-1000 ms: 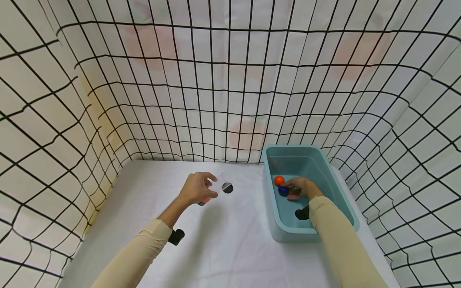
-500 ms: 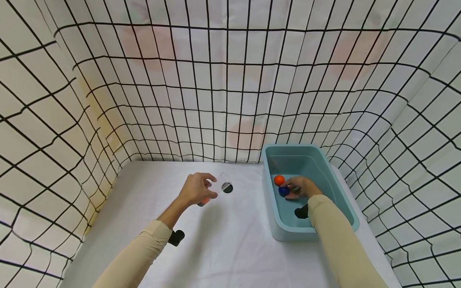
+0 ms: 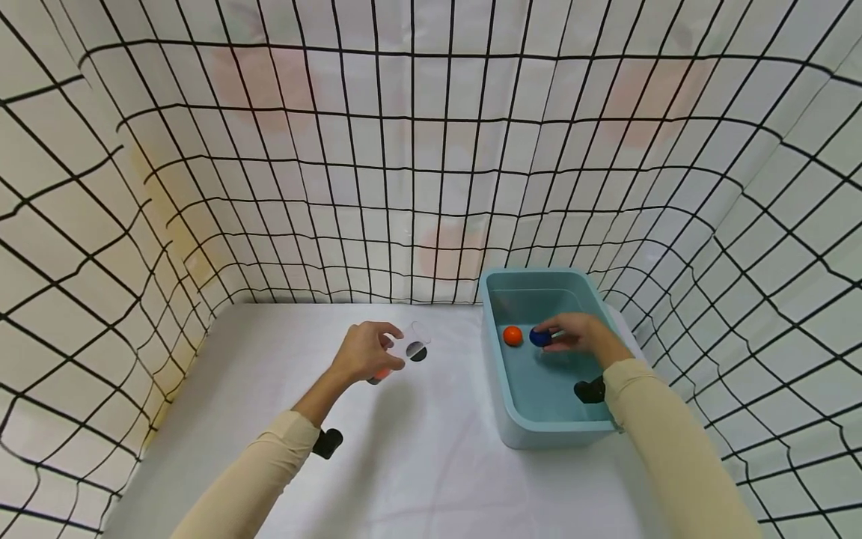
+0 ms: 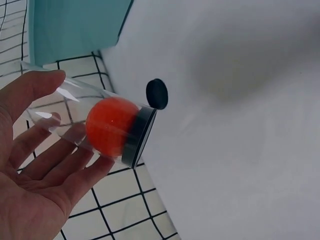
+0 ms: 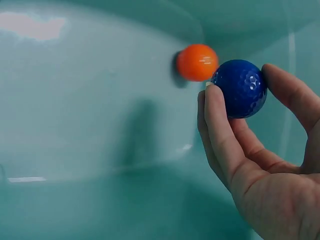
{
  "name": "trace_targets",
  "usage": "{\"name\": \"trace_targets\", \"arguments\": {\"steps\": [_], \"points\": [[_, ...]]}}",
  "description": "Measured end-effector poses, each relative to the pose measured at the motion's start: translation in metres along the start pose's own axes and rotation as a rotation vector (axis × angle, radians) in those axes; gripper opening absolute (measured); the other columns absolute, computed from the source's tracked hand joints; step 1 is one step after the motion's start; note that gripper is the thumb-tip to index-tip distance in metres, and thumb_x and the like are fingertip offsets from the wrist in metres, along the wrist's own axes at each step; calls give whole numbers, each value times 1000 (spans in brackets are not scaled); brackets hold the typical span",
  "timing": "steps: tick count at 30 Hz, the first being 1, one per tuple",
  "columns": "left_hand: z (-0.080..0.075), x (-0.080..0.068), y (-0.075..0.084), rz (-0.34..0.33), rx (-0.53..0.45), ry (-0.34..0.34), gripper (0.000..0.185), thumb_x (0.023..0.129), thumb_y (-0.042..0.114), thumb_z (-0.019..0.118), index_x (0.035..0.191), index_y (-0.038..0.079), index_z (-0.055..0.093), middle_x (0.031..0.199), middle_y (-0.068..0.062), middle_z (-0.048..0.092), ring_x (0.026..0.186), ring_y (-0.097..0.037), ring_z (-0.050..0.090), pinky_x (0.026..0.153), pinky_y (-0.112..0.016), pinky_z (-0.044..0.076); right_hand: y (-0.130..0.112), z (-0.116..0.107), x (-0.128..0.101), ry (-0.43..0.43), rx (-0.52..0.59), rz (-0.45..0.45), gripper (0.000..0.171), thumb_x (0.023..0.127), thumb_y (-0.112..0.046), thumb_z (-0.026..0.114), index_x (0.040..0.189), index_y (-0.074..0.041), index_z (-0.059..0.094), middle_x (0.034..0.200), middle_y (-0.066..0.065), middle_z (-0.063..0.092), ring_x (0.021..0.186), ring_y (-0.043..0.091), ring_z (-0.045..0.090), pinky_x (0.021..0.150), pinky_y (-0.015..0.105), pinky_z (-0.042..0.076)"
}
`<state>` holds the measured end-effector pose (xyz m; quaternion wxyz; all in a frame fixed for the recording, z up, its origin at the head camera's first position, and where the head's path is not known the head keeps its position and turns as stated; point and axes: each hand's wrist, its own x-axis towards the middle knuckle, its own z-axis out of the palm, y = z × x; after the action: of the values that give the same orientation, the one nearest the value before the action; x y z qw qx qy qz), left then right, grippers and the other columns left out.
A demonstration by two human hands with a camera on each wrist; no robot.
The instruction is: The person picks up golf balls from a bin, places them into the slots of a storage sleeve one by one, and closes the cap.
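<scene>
White cloth covers our surface [image 3: 417, 449]; left fingers [image 4: 35, 145] cradle the clear plastic tube [image 4: 95, 125] tilted, right fingers [image 5: 220, 130] pinch the dimpled blue ball [image 5: 240, 88].

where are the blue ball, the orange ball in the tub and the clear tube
blue ball [image 5: 240, 87], right wrist view, middle of its dimpled face
orange ball [image 5: 197, 62], right wrist view, centre of the ball
clear tube [image 4: 75, 112], left wrist view, clear wall beside the ball inside

Colours and patterns on the white table [image 3: 431, 479]

A dimpled dark blue ball [image 5: 240, 88] and a plain orange ball [image 5: 197, 62] are seen in the teal plastic tub [image 3: 518, 419]; 1 orange-red ball [image 4: 111, 126] is shown in a clear black-based tube [image 4: 95, 125]; white, black-gridded walls [image 3: 431, 165].
</scene>
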<state>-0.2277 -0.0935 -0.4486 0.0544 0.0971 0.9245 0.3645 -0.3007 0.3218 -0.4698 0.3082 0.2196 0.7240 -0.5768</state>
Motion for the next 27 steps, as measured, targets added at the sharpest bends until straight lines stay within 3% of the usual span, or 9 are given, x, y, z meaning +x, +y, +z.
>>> {"name": "trace_targets", "arguments": {"steps": [4, 9, 13, 19, 27], "points": [[1, 1, 2, 7, -11, -5, 38, 73, 15, 88, 109, 11, 76, 97, -11, 76, 84, -22, 69, 72, -35, 59, -17, 0, -20, -67, -18, -69, 60, 100, -15, 63, 149, 6, 37, 143, 28, 46, 90, 19, 70, 95, 32, 56], [1, 3, 6, 27, -18, -6, 39, 72, 13, 88, 109, 10, 76, 96, -11, 76, 83, -21, 69, 69, -33, 58, -39, 9, -46, -96, -108, -195, 66, 99, -17, 64, 151, 9, 33, 153, 34, 39, 115, 29, 64, 98, 32, 55], [0, 4, 11, 47, -15, 3, 39, 70, 11, 88, 108, 10, 76, 94, -11, 76, 82, -20, 69, 68, -32, 57, -59, 25, -62, -99, -180, -266, 66, 96, -19, 69, 146, 11, 39, 148, 33, 47, 130, 36, 58, 99, 35, 55], [-1, 5, 19, 77, -13, -6, 38, 70, 11, 88, 106, 10, 77, 93, -9, 76, 81, -18, 69, 68, -30, 56, -79, 60, -87, -171, -232, -357, 48, 96, -16, 69, 132, 13, 55, 132, 24, 62, 118, 31, 66, 103, 44, 52], [2, 6, 29, 112, -22, -1, 38, 69, 13, 89, 106, 11, 77, 91, -9, 75, 80, -18, 68, 67, -30, 56, -86, 108, -99, -148, -302, -393, 42, 93, -19, 74, 124, 8, 64, 126, 24, 67, 105, 29, 72, 101, 46, 53]]}}
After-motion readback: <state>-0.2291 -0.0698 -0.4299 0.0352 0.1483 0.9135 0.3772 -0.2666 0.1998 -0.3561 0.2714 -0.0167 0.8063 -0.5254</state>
